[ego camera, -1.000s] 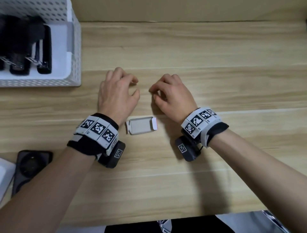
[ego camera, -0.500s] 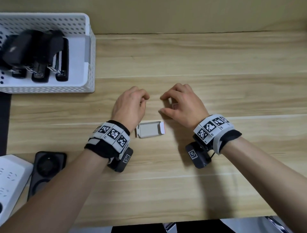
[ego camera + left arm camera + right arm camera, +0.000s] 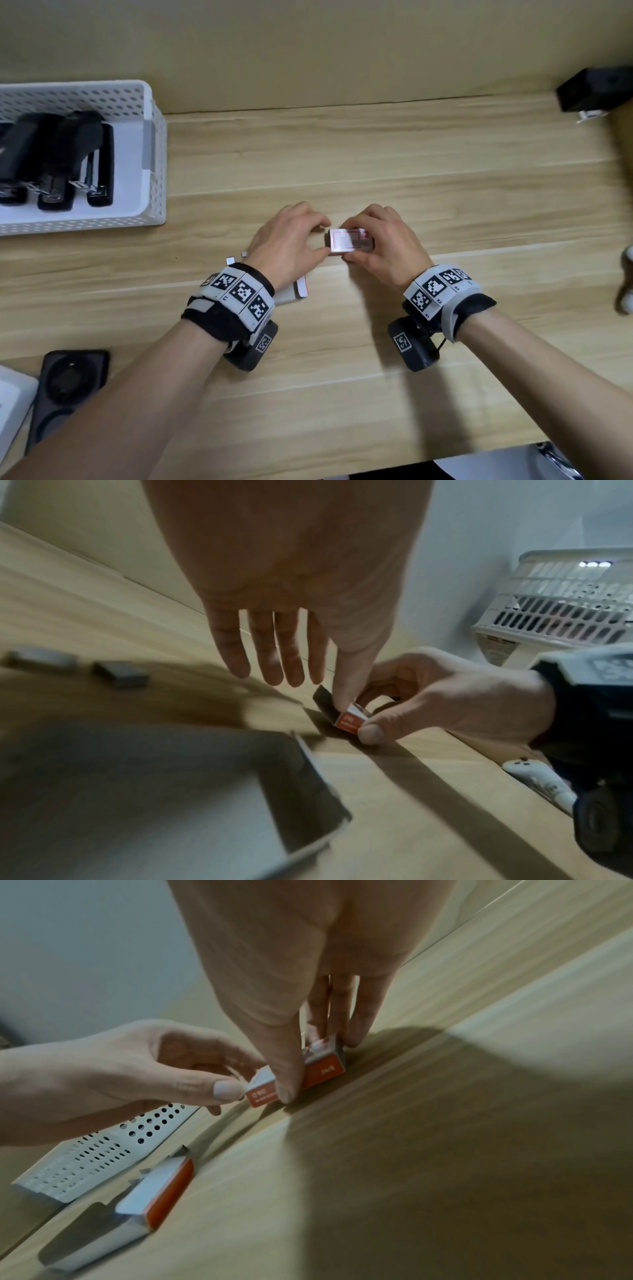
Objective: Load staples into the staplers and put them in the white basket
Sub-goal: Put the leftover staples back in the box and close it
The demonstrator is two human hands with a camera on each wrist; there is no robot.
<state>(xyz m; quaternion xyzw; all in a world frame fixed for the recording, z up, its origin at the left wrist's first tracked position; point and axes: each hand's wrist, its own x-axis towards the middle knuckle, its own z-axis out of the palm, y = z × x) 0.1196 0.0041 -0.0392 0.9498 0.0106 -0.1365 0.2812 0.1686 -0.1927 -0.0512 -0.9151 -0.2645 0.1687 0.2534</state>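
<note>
1. Between both hands, a small white-and-orange staple box (image 3: 346,241) rests on the tabletop (image 3: 428,164); the right hand (image 3: 383,246) pinches it, and the left hand (image 3: 287,243) pinches its end.
2. Far left of the left hand, the white basket (image 3: 156,154) holds black staplers (image 3: 54,161); bare tabletop lies beyond the fingers.

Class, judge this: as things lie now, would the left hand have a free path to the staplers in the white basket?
Probably yes. The white basket is open-topped, the staplers lie uncovered, and bare table separates them from the left hand. It must first let go of the small staple box.
</note>
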